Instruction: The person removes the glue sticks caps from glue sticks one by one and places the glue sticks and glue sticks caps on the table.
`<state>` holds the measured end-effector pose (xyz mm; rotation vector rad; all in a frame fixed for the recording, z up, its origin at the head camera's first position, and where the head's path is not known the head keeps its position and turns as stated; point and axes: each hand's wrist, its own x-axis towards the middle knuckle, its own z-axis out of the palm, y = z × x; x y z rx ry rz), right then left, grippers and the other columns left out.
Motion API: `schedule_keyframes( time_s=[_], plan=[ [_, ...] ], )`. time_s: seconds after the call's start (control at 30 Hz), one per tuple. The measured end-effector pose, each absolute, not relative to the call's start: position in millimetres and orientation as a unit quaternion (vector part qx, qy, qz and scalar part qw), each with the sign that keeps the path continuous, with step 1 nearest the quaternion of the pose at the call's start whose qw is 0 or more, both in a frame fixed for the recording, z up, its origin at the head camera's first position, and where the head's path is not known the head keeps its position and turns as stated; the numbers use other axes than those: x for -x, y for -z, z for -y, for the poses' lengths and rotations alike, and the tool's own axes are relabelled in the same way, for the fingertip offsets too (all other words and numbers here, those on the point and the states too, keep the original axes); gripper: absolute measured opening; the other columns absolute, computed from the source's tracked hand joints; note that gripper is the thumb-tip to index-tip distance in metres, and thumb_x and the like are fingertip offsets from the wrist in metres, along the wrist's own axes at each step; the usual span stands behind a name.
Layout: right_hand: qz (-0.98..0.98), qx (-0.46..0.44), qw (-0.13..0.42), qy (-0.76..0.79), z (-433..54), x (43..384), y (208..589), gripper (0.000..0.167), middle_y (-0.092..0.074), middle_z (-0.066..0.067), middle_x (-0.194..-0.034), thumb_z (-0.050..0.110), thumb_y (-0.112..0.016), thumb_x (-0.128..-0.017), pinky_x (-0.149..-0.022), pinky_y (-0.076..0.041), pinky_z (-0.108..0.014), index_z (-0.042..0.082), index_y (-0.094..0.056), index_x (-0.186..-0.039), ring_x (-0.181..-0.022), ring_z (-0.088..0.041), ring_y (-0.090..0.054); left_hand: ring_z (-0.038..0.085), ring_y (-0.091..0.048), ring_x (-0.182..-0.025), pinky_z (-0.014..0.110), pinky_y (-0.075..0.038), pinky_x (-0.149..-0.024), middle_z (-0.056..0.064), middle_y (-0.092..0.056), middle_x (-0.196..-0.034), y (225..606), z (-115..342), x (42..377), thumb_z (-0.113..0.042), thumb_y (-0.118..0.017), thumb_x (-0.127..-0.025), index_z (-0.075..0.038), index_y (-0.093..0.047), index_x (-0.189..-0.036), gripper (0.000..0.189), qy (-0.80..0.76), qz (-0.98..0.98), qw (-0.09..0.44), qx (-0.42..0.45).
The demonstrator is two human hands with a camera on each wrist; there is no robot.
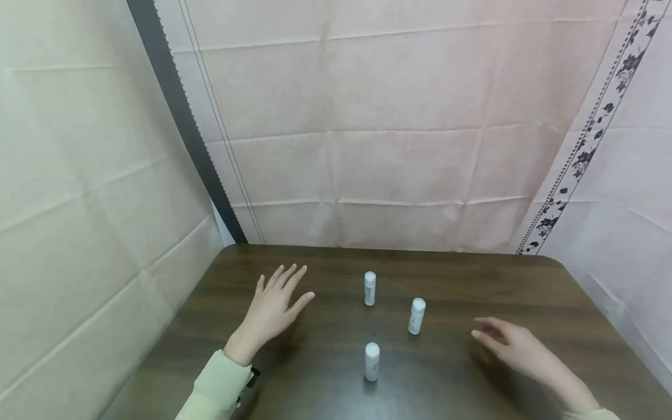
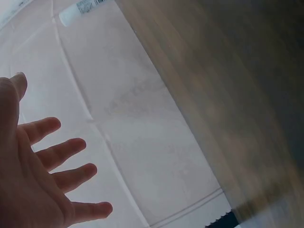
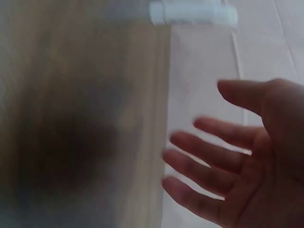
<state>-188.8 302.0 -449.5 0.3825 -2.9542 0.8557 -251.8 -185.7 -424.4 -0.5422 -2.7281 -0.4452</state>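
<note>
Three small white capped tubes with printed labels stand upright on the dark wooden table. One tube (image 1: 370, 289) is at the back, another tube (image 1: 416, 317) a little to its right, and a third tube (image 1: 371, 362) nearest the front. Left of them my left hand (image 1: 270, 309) hovers over the table, fingers spread and straight, holding nothing. My right hand (image 1: 511, 344) is over the table to the right of the tubes, its fingers relaxed and slightly bent, with nothing in it. In the right wrist view a white tube (image 3: 194, 13) shows beyond the thumb, blurred.
The brown tabletop (image 1: 315, 391) has rounded back corners. A pale creased cloth (image 1: 399, 146) hangs behind it, with a dark stripe at left and a flowered band (image 1: 583, 154) at right. More cloth (image 1: 79, 233) hangs along the left side.
</note>
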Motion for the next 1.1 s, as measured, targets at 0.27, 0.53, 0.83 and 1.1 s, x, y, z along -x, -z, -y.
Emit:
schedule_keyframes(
  time_s=[0.27,0.53,0.83,1.1],
  plan=[
    [0.905,-0.268,-0.074,-0.322,-251,188,455,0.041,-0.072,-0.003,-0.113,0.036,-0.067,-0.097,-0.078,-0.056,-0.032,0.004,-0.068,-0.122,-0.099,-0.012,-0.067,0.035,-0.035,-0.146,0.064,-0.026,-0.114,0.011,-0.045,-0.154,420,166,241,-0.06,-0.046,-0.101,-0.019,-0.046,-0.152,0.065,0.16,0.945,0.16,0.235],
    [0.87,-0.367,-0.117,-0.307,-188,198,456,0.053,-0.07,-0.002,-0.122,0.04,-0.073,-0.092,-0.087,-0.055,-0.032,0.01,-0.061,-0.134,-0.107,-0.013,-0.066,0.032,-0.046,-0.139,0.056,-0.039,-0.11,0.009,-0.05,-0.15,413,148,229,-0.057,-0.05,-0.101,-0.018,-0.051,-0.149,0.061,0.139,0.943,0.151,0.264],
    [0.811,-0.464,-0.106,-0.34,-152,205,458,0.014,-0.064,0.014,-0.089,0.031,-0.075,-0.092,-0.075,-0.054,-0.027,0.023,-0.063,-0.095,-0.085,-0.001,-0.061,0.025,-0.055,-0.129,0.049,-0.047,-0.103,0.005,-0.058,-0.143,405,141,221,-0.058,-0.047,-0.102,-0.019,-0.054,-0.145,0.059,0.128,0.935,0.155,0.293],
    [0.801,-0.472,-0.115,-0.349,-142,205,462,0.01,-0.069,0.017,-0.095,0.029,-0.073,-0.094,-0.076,-0.055,-0.025,0.024,-0.067,-0.1,-0.091,-0.002,-0.065,0.021,-0.057,-0.127,0.044,-0.049,-0.102,0.001,-0.06,-0.14,400,135,213,-0.055,-0.048,-0.103,-0.02,-0.057,-0.143,0.054,0.115,0.923,0.162,0.329]
  ],
)
